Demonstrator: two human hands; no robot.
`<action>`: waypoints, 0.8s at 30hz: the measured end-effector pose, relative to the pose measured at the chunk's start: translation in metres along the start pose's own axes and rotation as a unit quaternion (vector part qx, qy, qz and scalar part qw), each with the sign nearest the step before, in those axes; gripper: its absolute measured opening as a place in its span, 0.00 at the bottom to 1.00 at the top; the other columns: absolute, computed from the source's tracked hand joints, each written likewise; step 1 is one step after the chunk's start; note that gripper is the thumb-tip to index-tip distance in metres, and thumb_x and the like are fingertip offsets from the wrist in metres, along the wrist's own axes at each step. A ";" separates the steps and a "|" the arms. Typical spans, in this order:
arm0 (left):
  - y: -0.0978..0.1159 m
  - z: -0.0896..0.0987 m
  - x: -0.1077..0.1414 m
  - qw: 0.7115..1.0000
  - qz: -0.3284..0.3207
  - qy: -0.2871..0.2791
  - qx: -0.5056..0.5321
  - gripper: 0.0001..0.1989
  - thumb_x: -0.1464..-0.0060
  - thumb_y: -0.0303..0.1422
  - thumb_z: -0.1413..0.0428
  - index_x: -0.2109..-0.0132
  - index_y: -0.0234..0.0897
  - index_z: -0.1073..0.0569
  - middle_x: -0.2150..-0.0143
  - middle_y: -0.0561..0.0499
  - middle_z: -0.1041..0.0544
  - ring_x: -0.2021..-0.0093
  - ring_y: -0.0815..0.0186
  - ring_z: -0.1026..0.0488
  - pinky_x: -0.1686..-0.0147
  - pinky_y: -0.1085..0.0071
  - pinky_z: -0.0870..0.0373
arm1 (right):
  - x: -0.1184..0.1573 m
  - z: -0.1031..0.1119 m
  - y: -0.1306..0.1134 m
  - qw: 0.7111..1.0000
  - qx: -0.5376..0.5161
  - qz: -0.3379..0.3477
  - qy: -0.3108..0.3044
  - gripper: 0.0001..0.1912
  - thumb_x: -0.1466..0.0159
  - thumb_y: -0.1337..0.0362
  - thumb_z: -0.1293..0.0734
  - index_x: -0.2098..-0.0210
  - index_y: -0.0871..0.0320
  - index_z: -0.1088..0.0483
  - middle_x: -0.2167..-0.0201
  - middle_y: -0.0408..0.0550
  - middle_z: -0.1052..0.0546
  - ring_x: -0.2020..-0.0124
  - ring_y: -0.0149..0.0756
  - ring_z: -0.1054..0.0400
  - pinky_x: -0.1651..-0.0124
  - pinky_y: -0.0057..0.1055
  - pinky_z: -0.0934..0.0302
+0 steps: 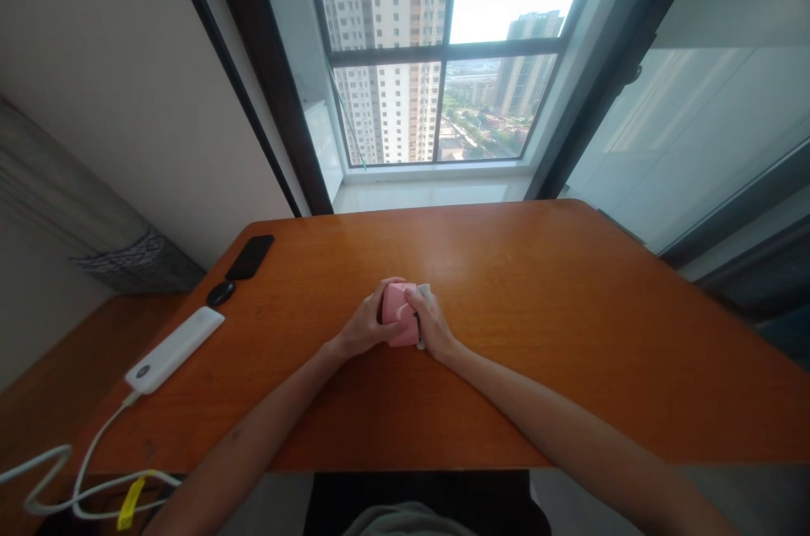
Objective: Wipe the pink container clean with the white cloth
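Note:
My left hand [364, 329] and my right hand [430, 321] meet at the middle of the orange wooden table [506, 283]. Between them they hold a small pink object [397, 308], probably a case, though my fingers hide most of its shape. A pale grey piece [425, 292] shows past my right fingers at its far side, and a thin dark strip [418, 332] runs down beside my right palm. I cannot tell what either of these is.
At the table's left side lie a black smartphone [250, 257], a small black oval object [220, 294] and a white power bank [174, 350]. A white cable [76, 485] with a yellow tag [130, 502] trails off the near edge. A large window [443, 55] stands beyond the table.

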State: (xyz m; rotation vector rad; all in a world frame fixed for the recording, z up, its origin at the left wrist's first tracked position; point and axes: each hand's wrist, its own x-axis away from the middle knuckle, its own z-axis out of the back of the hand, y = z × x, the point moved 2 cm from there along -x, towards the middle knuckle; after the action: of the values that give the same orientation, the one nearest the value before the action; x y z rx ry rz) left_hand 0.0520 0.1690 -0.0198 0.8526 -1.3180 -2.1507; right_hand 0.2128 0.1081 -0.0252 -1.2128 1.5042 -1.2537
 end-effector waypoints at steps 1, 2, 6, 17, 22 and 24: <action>-0.002 0.001 0.001 1.000 -0.011 0.001 0.003 0.50 0.42 0.64 0.34 0.25 0.39 0.38 0.34 0.38 0.23 0.38 0.44 0.21 0.35 0.47 0.23 | 0.000 0.000 0.000 1.000 0.003 0.002 -0.001 0.29 0.35 0.34 0.30 0.71 0.53 0.33 0.78 0.39 0.34 0.77 0.32 0.42 0.77 0.30 0.46; -0.004 0.002 0.003 1.000 -0.028 0.003 -0.003 0.54 0.43 0.65 0.33 0.23 0.41 0.42 0.29 0.36 0.27 0.33 0.41 0.24 0.32 0.45 0.25 | 0.000 0.000 0.000 1.000 0.004 0.002 0.000 0.28 0.35 0.35 0.30 0.71 0.53 0.33 0.78 0.39 0.33 0.77 0.32 0.41 0.76 0.30 0.46; -0.008 0.010 0.007 0.981 -0.141 -0.018 -0.131 0.68 0.55 0.61 0.23 0.19 0.49 0.50 0.18 0.33 0.46 0.19 0.34 0.43 0.23 0.35 0.38 | -0.003 0.001 0.001 1.000 -0.012 0.014 0.007 0.26 0.33 0.37 0.31 0.69 0.53 0.30 0.75 0.40 0.30 0.73 0.34 0.38 0.72 0.30 0.41; 0.004 0.006 0.003 0.986 -0.078 0.044 -0.140 0.50 0.54 0.52 0.24 0.29 0.45 0.34 0.35 0.41 0.22 0.39 0.44 0.20 0.36 0.49 0.21 | -0.001 0.001 -0.003 1.000 -0.012 -0.011 0.004 0.29 0.35 0.33 0.31 0.69 0.52 0.32 0.78 0.38 0.33 0.80 0.32 0.42 0.82 0.29 0.49; -0.007 0.000 0.003 0.997 -0.045 0.024 -0.052 0.46 0.43 0.59 0.33 0.27 0.41 0.38 0.35 0.40 0.23 0.41 0.47 0.20 0.38 0.50 0.21 | 0.002 0.000 -0.004 1.000 0.011 -0.017 -0.017 0.30 0.35 0.32 0.32 0.70 0.52 0.33 0.80 0.39 0.35 0.82 0.31 0.44 0.84 0.29 0.51; -0.010 0.004 0.004 0.994 -0.081 0.023 -0.075 0.55 0.46 0.61 0.30 0.23 0.43 0.43 0.26 0.36 0.32 0.31 0.42 0.26 0.30 0.45 0.27 | 0.001 0.001 -0.003 1.000 0.007 -0.010 -0.014 0.29 0.35 0.33 0.32 0.70 0.52 0.33 0.80 0.39 0.35 0.81 0.31 0.43 0.83 0.28 0.51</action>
State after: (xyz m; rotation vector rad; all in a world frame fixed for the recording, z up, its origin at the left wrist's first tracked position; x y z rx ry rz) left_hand 0.0460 0.1731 -0.0283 0.9708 -1.0823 -2.3055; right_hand 0.2139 0.1070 -0.0223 -1.2332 1.4644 -1.2529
